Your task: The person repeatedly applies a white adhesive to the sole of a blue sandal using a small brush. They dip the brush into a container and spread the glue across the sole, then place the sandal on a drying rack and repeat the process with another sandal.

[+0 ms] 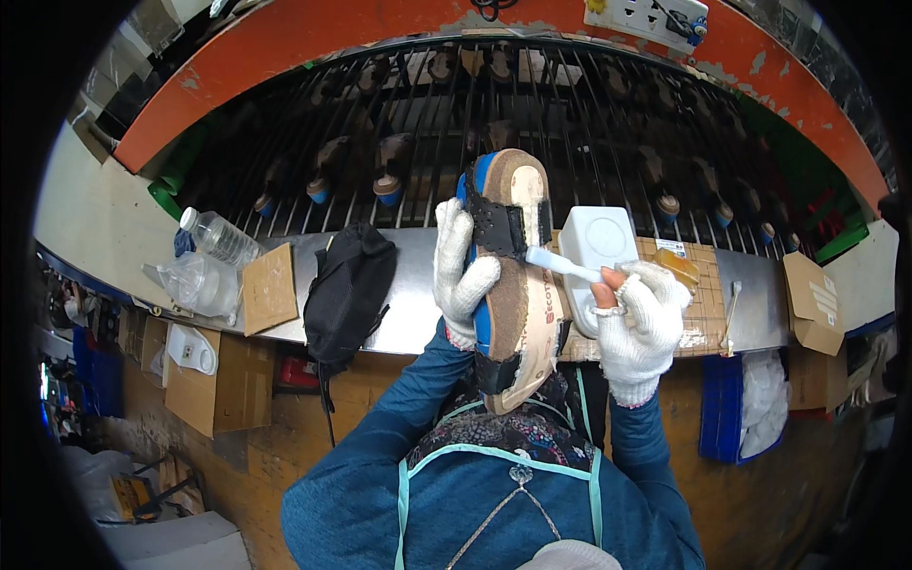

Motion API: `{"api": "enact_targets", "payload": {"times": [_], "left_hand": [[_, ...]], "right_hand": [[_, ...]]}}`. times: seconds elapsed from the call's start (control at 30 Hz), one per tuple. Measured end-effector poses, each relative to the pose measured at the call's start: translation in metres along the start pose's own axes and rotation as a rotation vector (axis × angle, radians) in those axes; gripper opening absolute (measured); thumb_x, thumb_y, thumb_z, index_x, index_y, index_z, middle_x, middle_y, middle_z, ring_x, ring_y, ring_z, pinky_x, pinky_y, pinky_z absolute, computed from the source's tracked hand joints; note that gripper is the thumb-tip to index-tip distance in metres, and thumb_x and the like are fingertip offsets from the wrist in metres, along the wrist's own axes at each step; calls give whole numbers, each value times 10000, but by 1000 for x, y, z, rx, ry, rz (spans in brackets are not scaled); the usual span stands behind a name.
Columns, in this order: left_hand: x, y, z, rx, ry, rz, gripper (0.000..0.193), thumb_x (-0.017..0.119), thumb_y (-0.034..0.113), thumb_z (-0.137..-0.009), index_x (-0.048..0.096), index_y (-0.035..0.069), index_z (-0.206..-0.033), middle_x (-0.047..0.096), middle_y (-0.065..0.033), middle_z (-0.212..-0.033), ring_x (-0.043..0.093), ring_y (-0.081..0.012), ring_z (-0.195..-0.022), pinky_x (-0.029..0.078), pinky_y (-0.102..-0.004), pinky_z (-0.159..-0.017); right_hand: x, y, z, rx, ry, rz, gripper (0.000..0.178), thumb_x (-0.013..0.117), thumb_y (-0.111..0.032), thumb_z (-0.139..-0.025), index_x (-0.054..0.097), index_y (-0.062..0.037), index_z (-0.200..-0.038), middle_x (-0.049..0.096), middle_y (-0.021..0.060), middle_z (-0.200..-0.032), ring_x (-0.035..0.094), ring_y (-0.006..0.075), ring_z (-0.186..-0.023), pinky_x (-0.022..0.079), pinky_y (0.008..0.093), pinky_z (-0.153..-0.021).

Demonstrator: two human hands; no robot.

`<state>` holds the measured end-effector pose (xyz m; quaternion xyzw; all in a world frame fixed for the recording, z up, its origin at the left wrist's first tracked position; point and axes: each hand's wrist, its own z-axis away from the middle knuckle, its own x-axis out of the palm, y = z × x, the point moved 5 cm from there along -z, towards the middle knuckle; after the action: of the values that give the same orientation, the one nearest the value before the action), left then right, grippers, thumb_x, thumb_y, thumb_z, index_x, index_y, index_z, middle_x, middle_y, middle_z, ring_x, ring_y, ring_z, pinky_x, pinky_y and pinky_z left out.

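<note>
My left hand (458, 275), in a white glove, grips a sandal (503, 299) by its side, thumb bent over the edge. The sandal is tilted up with its underside facing me. It has a brown cork sole, black strap ends folded onto it, a pale strip along the middle, and a blue last showing at the edge. My right hand (642, 328), in a white glove with bare fingertips, pinches a white brush (568, 265). The brush tip is at the strap end on the sole. Just behind the brush stands a white plastic container (608, 224), partly hidden by the sandal and my hand.
A black bag (348, 290), a cardboard piece (270, 290) and a clear bottle (226, 239) are on the left of the metal bench. A gridded board (705, 318), a yellow block (676, 267) and a thin brush (732, 313) lie right. Beyond, a rack of rods (427, 100) carries several lasts.
</note>
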<state>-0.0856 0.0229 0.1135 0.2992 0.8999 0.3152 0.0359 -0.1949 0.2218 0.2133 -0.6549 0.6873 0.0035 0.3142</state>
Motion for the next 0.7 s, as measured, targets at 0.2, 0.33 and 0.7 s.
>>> {"api": "enact_targets", "payload": {"times": [0.2,0.33,0.7], "left_hand": [[5,9,-10,164,65,-116,326,657,129,-921,606,183,-1239,484,-240,-1474,432,-448,-1398,243,-610,-1191],[13,17,-16,410,107,-216,305,658,133,-918,612,171,-1217,496,-241,-1461,447,-442,-1389,253,-606,-1190],[26,15,-28,472,149,-370,303,705,167,-875,632,151,-1169,522,-247,-1432,476,-425,-1370,285,-590,-1183]], "right_hand": [[9,14,18,192,-117,-224,221,851,-72,-726,772,-67,-933,682,90,-924,596,259,-930,462,356,-819],[7,14,34,206,-107,-269,222,845,-51,-733,767,-52,-941,682,97,-927,601,266,-931,474,356,-819],[-10,4,43,71,-17,-129,279,856,-28,-670,771,-75,-931,685,88,-896,610,286,-866,474,378,-784]]}}
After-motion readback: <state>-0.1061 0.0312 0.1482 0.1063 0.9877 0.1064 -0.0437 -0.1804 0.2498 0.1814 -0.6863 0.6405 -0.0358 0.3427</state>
